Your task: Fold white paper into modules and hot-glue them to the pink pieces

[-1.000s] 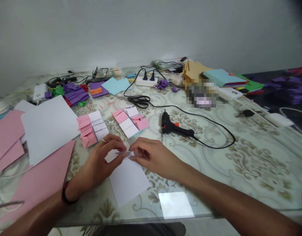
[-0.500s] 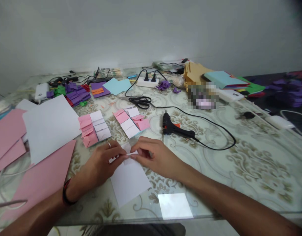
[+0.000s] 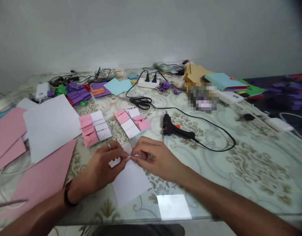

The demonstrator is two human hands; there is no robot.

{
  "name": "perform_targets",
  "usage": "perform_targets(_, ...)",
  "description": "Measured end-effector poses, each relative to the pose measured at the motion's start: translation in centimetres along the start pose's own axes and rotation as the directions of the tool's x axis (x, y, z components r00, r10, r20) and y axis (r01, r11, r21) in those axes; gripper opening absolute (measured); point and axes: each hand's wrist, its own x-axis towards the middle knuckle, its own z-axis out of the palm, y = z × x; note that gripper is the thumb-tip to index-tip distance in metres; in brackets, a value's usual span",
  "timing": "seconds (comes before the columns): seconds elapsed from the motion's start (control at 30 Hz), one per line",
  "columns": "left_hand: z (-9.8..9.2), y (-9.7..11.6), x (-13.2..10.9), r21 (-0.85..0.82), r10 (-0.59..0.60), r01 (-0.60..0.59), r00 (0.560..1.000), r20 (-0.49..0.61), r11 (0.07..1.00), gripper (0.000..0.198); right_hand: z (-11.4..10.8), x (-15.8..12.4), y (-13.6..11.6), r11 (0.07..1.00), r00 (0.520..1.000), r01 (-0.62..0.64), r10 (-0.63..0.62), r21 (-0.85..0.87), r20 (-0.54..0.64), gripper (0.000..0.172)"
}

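Observation:
A white sheet of paper (image 3: 130,185) lies near the table's front edge, beneath both hands. Thumb and fingers of my left hand (image 3: 104,164) pinch a thin raised fold of white paper. From the other side my right hand (image 3: 156,157) pinches the same fold, the fingertips of both almost meeting. Most of the fold is hidden by the fingers. Just beyond my hands are two sets of pink and white folded paper pieces, one on the left (image 3: 95,127) and one in the middle (image 3: 131,122).
A black glue gun (image 3: 178,128) with its cord lies right of centre, scissors (image 3: 142,102) beyond. Large white (image 3: 51,127) and pink (image 3: 42,183) sheets cover the left. A power strip (image 3: 148,83), purple paper strips (image 3: 78,95) and coloured paper (image 3: 222,81) stand at the back.
My fingertips have drawn closer together along the fold, my right hand shifting slightly. Less of the raised fold shows between them. The other things lie as before.

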Motion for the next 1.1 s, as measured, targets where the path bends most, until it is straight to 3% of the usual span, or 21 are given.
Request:
perform_targets(0.23,0.8,-0.1,-0.4,0.017,-0.029,0.027,0.988,0.149,0.999,0.017,0.8,-0.1,0.2,1.0,0.991,-0.023,0.025,-0.02,0.134,0.02)
perform_targets(0.5,0.3,1.5,0.1,-0.037,-0.092,0.099,0.983,0.161,0.994,0.019,0.2,0.0,-0.8,1.0,0.985,-0.027,0.026,0.004,0.17,0.025)
perform_targets(0.67,-0.1,1.4,0.3,-0.069,-0.133,0.145,0.979,0.155,0.987,0.019,-0.6,0.0,-0.8,0.997,0.979,-0.071,0.069,0.004,0.19,0.024)
perform_targets(0.93,-0.1,0.8,0.3,-0.099,-0.144,0.158,0.979,0.142,0.982,0.017,-0.9,0.0,-0.5,0.999,0.992,-0.046,0.045,0.004,0.121,0.009)
perform_targets(1.1,0.2,1.1,0.2,-0.109,-0.104,0.119,0.986,0.132,0.987,0.017,-0.1,-0.1,-0.6,1.0,0.996,-0.014,0.012,0.02,0.085,0.013)
